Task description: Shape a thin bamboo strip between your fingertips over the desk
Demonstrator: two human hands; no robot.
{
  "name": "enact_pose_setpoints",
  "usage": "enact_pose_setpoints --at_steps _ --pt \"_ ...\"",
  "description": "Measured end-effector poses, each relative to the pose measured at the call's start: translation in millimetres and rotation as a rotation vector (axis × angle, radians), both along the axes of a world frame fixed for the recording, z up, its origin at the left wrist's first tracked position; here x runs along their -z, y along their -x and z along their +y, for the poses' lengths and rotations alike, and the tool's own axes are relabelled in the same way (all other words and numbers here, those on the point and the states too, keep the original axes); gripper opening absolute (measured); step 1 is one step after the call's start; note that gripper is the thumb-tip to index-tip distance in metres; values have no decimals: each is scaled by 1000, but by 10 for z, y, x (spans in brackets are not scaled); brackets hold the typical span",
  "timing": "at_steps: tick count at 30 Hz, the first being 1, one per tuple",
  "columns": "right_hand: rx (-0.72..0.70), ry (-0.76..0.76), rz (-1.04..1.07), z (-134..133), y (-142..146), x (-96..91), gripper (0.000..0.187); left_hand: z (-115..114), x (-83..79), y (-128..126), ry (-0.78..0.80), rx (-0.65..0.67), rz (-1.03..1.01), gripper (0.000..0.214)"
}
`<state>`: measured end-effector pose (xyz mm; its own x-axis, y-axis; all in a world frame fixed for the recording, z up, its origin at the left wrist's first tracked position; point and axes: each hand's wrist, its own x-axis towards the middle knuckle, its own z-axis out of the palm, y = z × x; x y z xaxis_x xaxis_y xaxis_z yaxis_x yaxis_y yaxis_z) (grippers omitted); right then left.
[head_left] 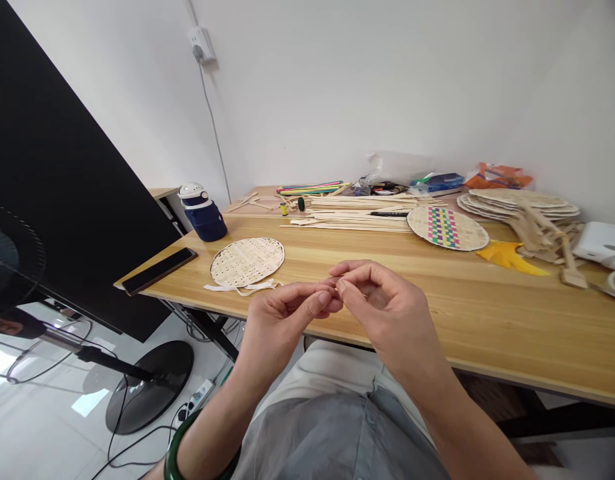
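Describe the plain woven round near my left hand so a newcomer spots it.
On the wooden table, find the left hand, then look beyond it and leftward, toward the blue-covered bottle. There lies a flat woven round with white ribbon by its near edge. Unlike the colourful round farther right, it has no pink, green and yellow checks.

The bare left hand (282, 319) and bare right hand (390, 303) meet at the fingertips, fingers pinched; anything between them is too small to make out. From them, a round, pale, woven disc (247, 261) lies at ten o'clock, long, thin, pale strips (355, 223) at twelve, and a pale disc with colourful checks (470, 233) at two.
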<state>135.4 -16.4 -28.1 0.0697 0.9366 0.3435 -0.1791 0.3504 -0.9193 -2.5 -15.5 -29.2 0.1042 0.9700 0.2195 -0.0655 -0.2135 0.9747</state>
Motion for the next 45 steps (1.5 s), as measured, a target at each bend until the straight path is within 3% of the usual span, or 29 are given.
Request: enact_pose_setpoints --at_steps 33,45 --pt "49 20 37 32 8 138 12 -4 38 13 34 7 3 11" --pt "42 -15 32 -10 7 109 13 2 37 -1 17 -3 -1 12"
